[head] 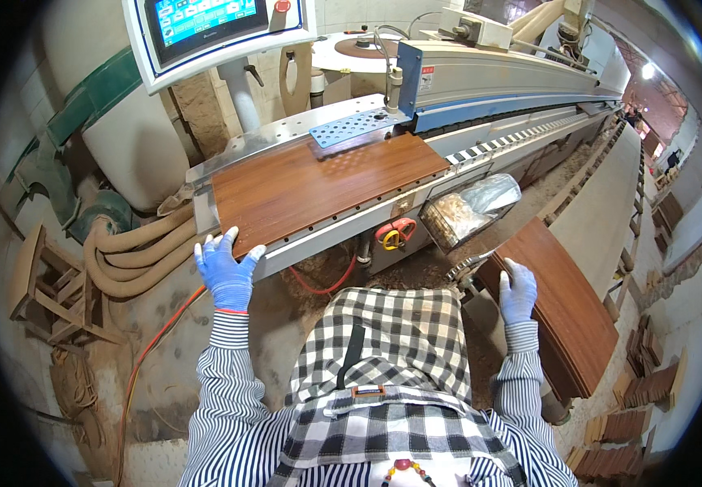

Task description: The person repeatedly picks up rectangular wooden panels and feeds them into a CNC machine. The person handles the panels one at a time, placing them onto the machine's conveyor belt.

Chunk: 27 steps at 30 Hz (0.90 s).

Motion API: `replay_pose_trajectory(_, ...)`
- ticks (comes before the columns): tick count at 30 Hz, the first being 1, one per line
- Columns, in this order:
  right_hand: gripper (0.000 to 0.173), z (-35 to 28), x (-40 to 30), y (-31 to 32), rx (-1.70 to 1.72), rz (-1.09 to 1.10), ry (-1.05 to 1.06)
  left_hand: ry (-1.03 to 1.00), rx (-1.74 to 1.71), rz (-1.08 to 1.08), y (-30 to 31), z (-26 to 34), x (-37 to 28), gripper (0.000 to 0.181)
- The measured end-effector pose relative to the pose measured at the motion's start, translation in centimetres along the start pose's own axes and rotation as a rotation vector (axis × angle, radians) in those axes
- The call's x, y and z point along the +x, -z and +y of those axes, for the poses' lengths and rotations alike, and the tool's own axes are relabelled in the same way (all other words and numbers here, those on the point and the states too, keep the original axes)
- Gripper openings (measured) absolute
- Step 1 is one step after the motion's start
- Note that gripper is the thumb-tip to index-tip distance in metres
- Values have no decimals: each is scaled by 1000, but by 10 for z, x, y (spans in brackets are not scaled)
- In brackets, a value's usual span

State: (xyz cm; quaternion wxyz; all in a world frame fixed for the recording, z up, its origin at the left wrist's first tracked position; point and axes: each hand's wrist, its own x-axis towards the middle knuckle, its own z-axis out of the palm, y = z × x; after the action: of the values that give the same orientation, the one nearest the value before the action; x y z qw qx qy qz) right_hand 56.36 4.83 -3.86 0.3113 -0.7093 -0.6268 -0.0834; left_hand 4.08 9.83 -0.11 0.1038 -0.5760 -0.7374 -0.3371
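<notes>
A reddish-brown wood-grain panel [326, 189] lies flat on the infeed of a long edge-banding machine [509, 79], its far edge under a blue perforated plate [357, 126]. My left hand [224, 271], in a blue glove with pale fingertips, rests at the panel's near left corner, thumb and fingers spread against its end. At the right, my right hand [518, 292], gloved too, is at the left edge of a stack of similar panels [564, 304]; its fingers are slightly bent, and whether they grip a panel cannot be told.
A control screen [205, 21] stands at upper left. Red-handled and yellow-handled scissors [394, 234] hang on the machine's front beside a wire basket [448, 234] with plastic bags. Ribbed hoses [138, 268] and a wooden stool [53, 292] are at left. A roller conveyor [600, 195] runs along the right.
</notes>
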Motion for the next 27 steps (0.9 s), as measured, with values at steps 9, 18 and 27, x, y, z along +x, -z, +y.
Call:
replay_pose_trajectory(9,43,36,46,-36,-394,-256,194,-326,-83,-16,-15,1,2,57)
replay_pose_trajectory(18,38,20,-17,-19,-325,-61,291,-430,-5,184,-26,-3,0,44)
replay_pose_trajectory(27,40,75,-111,9,1469,89,-1015,-431,1,213,-29,-4,-2,36)
